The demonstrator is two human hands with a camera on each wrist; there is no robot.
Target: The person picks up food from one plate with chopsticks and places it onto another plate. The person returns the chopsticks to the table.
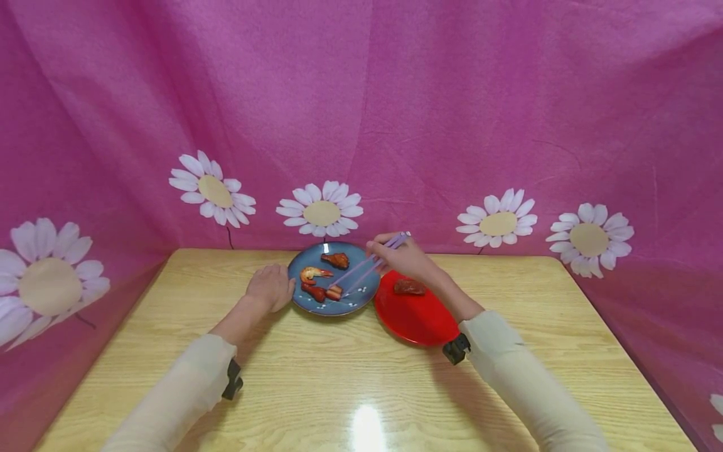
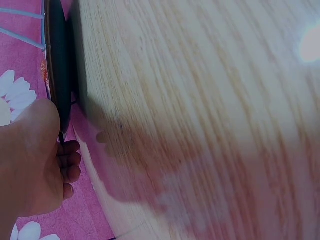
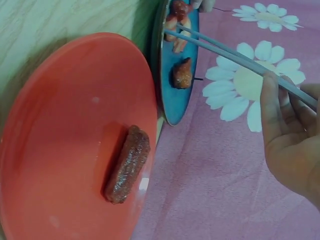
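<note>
My left hand (image 1: 271, 287) grips the left rim of a blue plate (image 1: 307, 257), thumb over the edge and fingers curled underneath, as the left wrist view shows. In my right hand (image 1: 408, 257) is a pair of lilac chopsticks (image 3: 225, 54), slanting down to the left over that plate. Their tips are at a small striped meat piece (image 1: 334, 292); whether they pinch it cannot be told. Beside it lies a reddish drumstick (image 1: 313, 292), with a shrimp (image 1: 315, 274) just behind and a browner drumstick (image 1: 336, 260) toward the back.
Right of the blue plate stands a red plate (image 1: 412, 320), bearing a dark brown meat piece (image 3: 127, 165). Both plates are on a light wood table (image 1: 327, 376). A pink cloth (image 1: 361, 113) printed with daisies rises behind the table and at its sides.
</note>
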